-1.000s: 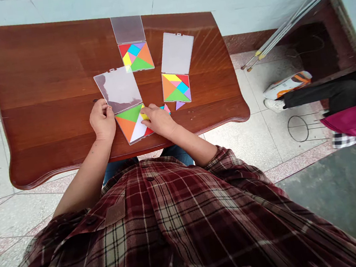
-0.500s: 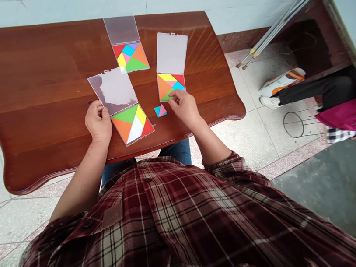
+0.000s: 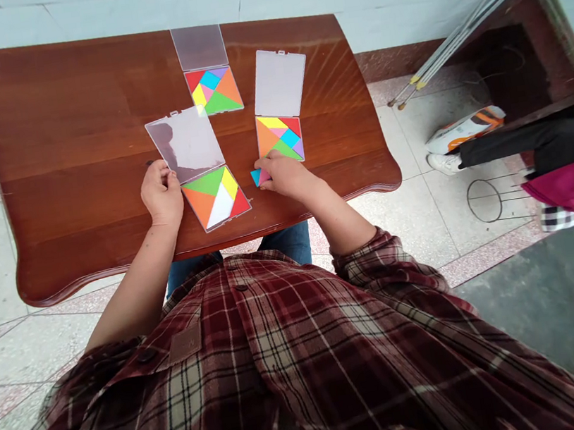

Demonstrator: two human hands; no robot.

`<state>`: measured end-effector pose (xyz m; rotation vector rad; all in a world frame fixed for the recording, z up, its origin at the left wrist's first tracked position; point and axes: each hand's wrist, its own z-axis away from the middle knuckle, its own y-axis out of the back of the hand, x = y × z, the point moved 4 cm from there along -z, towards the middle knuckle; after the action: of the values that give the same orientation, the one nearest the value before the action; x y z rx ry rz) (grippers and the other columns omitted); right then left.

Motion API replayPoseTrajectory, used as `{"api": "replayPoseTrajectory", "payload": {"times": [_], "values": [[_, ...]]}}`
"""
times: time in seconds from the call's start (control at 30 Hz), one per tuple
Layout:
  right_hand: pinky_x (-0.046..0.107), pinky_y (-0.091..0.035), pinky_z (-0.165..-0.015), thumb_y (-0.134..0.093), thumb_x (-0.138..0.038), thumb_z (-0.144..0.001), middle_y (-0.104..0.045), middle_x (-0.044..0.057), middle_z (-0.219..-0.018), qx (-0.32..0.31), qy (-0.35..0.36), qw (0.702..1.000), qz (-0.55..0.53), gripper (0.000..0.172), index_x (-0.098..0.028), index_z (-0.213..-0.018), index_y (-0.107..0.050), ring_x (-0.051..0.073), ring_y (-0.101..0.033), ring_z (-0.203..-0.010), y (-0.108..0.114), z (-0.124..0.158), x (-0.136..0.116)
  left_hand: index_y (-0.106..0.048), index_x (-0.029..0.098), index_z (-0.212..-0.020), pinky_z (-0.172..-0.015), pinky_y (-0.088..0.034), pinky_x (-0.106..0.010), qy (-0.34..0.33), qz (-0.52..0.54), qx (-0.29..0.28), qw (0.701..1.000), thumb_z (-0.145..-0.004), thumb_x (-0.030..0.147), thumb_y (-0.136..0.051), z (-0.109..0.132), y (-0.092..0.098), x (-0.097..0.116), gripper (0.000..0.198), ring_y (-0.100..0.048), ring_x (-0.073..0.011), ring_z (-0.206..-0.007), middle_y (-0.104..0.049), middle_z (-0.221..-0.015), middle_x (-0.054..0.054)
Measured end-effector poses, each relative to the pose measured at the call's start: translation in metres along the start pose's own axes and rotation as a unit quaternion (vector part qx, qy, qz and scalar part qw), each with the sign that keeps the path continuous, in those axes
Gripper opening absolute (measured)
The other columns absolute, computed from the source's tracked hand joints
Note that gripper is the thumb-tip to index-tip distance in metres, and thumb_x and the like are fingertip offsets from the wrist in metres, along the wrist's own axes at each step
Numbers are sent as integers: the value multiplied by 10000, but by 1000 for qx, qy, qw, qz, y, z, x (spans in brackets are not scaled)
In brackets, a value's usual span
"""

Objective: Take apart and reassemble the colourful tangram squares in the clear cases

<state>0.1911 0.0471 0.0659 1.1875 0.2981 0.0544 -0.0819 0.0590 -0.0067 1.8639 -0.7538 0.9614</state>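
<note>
Three open clear cases with coloured tangram pieces lie on the brown wooden table (image 3: pixel 67 132). My left hand (image 3: pixel 161 197) is closed on the left edge of the nearest case (image 3: pixel 215 196), which holds green, orange, yellow and red pieces with a white gap. My right hand (image 3: pixel 284 173) pinches small loose pieces, a blue one and a pink one (image 3: pixel 259 176), lying on the table just right of that case. A second case (image 3: pixel 279 138) sits right behind my right hand. The third case (image 3: pixel 214 90) lies farther back.
Each case has its clear lid (image 3: pixel 186 144) folded open behind it. Right of the table, another person's dark trouser leg (image 3: pixel 522 143), white shoe and pink garment show on the tiled floor. Metal rods (image 3: pixel 455 42) lean at the upper right.
My right hand left the nearest case, reached to the right-hand case, then came back down onto the loose blue and pink pieces. My left hand stayed on the case edge.
</note>
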Motion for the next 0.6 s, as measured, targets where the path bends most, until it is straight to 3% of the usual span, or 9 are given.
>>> {"api": "replayPoseTrajectory", "payload": {"times": [0.17,0.37,0.6], "values": [[352,-452,-815,-668,-177,-829,-531,160,-1266,-30,60,994,81,422,-128,-1246,-621,274,-610,-1018,10,-4,0,-591,195,-943,-848,-568,-329,-1,0,-4,1000,-838,243,-582,0,-1,1,116,-671,-142,-772,-649,-813,-4],[324,-409,-718,-535,-207,-890,-571,132,-1214,-2,103,992,69,208,-132,-1019,-679,221,-602,-901,8,-9,2,-587,198,-953,-885,-560,-341,9,-10,-14,1000,-847,234,-581,1,0,4,112,-668,-141,-783,-656,-838,-6],[357,-442,-850,-483,-162,-904,-603,132,-1217,57,78,995,-16,293,-146,-1159,-625,258,-581,-1053,14,4,5,-593,200,-967,-888,-557,-328,13,-17,-19,1000,-836,223,-564,1,2,8,136,-673,-150,-821,-676,-865,-13]]}}
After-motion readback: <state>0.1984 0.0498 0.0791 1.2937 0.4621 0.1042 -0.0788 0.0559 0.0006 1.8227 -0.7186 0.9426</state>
